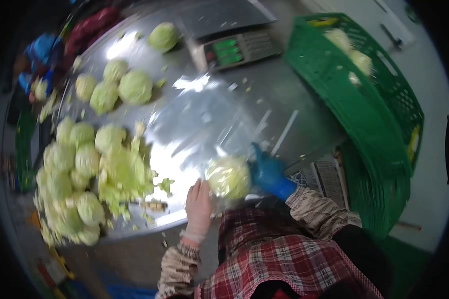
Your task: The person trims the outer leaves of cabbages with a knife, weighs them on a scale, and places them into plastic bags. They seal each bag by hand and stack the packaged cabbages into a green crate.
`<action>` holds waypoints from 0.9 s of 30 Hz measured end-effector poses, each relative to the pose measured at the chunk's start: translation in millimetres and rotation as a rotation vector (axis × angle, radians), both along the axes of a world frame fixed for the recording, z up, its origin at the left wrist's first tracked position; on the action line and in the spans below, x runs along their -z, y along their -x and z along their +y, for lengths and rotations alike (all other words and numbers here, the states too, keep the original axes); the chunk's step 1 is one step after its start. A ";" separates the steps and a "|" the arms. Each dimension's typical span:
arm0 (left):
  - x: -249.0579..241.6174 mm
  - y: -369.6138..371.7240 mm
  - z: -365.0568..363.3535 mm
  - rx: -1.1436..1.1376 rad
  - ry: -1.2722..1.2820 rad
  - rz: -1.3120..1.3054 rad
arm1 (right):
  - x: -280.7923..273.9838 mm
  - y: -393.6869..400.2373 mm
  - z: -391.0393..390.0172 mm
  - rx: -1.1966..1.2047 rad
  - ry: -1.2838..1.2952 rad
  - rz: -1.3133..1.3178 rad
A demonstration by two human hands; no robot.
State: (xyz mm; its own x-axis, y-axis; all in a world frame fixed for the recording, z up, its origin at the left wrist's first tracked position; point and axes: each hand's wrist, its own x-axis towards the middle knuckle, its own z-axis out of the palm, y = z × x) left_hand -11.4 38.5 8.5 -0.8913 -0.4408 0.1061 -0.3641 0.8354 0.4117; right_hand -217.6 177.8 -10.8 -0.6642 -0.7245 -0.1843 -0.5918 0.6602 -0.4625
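Observation:
A pale green cabbage [228, 177] in shiny clear film sits at the table's near edge, between my two hands. My left hand [198, 207], in a pale glove, presses its fingers against the cabbage's left side. On the opposite side, my right hand [272, 175] in a blue glove bears against the wrapped cabbage, one digit pointing up and away. The palm side of the right hand is hidden. Clear film [204, 114] appears to lie on the metal table [304, 124] beyond the cabbage, though glare blurs its edges.
Several cabbages [60, 184] are heaped at the left, beside loose leaves [122, 174] and a knife-like tool [153, 205]. More cabbages [134, 87] lie farther back. A scale [239, 47] stands at the back. Green crates [354, 109] are at the right. Another person [42, 55] is far left.

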 end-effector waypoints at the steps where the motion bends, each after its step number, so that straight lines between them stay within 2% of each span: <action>1: -5.4 1.0 1.2 -0.068 -0.113 0.003 | 14.9 1.5 2.7 0.048 -0.017 0.103; 2: -4.9 -0.8 -4.6 0.002 -0.071 -0.031 | -17.1 11.9 -5.0 0.023 -0.232 -0.024; 3: -2.6 -4.2 -12.3 0.073 -0.024 -0.060 | -12.4 18.2 -1.0 0.041 -0.096 0.049; 4: -9.0 -3.9 -15.7 0.025 0.052 -0.116 | -5.6 19.5 3.4 0.053 0.034 0.127; 5: -4.3 -10.7 -19.1 -0.077 0.221 0.112 | -22.6 21.4 2.8 0.033 0.013 0.180; 6: -11.3 -6.9 -29.8 -0.069 0.239 0.187 | -19.9 21.8 3.7 -0.013 0.107 0.247; 7: -33.9 5.5 -33.4 -0.008 0.430 0.238 | -17.7 18.8 2.7 -0.070 0.438 0.517; 8: -43.5 12.2 -33.5 0.085 0.491 0.078 | -21.3 20.0 0.7 -0.259 0.636 0.562; 9: -43.8 13.8 -33.8 0.171 0.559 -0.088 | -7.7 6.2 -9.0 -0.261 0.612 0.447; 11: 0.1 20.3 -41.6 0.246 -0.041 -0.084 | 7.9 -15.7 -31.8 -0.202 0.624 0.123; 12: 39.2 12.6 -49.0 0.086 -0.442 0.005 | 6.6 -16.6 -44.7 -0.083 0.721 0.096; 13: 65.2 16.8 -60.4 -0.070 -0.848 0.085 | 14.9 -20.4 -58.1 0.012 0.759 -0.039; 14: 60.7 28.4 -61.4 -0.181 -1.003 0.084 | 0.1 -12.1 -70.1 0.065 0.547 -0.258; 15: 44.3 41.6 -61.6 -0.248 -1.047 0.053 | -18.3 -4.7 -80.5 0.115 0.331 -0.489; 16: 26.9 50.2 -60.7 -0.293 -1.057 0.022 | -21.9 6.4 -80.5 0.140 0.345 -0.492; 18: -17.4 70.8 -64.6 -0.315 -1.025 -0.035 | -30.4 29.5 -76.7 -0.055 0.431 -0.107; 20: -73.0 99.8 -67.3 -0.226 -0.859 -0.133 | -131.5 78.8 -26.6 0.054 0.449 -0.919; 21: -105.1 123.1 -65.8 -0.076 -0.594 -0.276 | -143.0 92.4 -18.6 0.049 0.605 -0.862; 22: -137.0 151.1 -60.8 0.126 -0.193 -0.499 | -158.2 105.8 10.2 0.038 0.593 -0.705; 23: -165.9 185.7 -50.2 0.265 -0.007 -0.609 | -164.0 126.0 22.1 0.081 0.519 -0.731; 24: -182.7 233.7 -28.9 0.309 -0.713 -0.139 | -170.1 140.1 46.2 0.049 0.734 -0.544; 25: -217.6 268.3 3.8 0.182 -1.056 -0.017 | -181.2 160.3 60.4 0.154 0.803 -0.519; 26: -204.5 295.6 -2.3 0.562 -0.496 0.023 | -207.8 176.7 74.1 0.319 0.896 -0.571; 27: -228.1 339.5 26.3 0.351 -0.935 -0.041 | -231.9 194.7 88.5 0.488 0.984 -0.614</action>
